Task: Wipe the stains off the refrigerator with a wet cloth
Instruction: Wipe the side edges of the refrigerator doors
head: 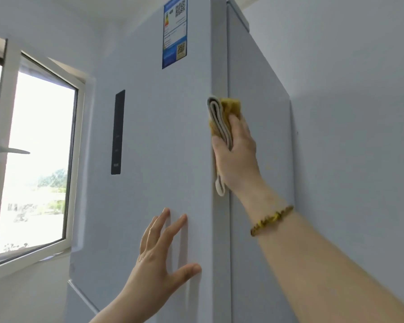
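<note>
The right hand (237,157) pressed a folded yellow cloth (221,120) against the refrigerator (161,136) door's edge; the left hand (160,250) lay open, fingers spread, flat on the door, holding nothing.

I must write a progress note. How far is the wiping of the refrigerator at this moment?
Done: cannot tell; the door front shows no clear stains. In hand: the right hand presses the folded cloth on the refrigerator's front-right corner edge, and the left hand lies flat on the door. Left: faint yellowish marks on the side panel.
</note>
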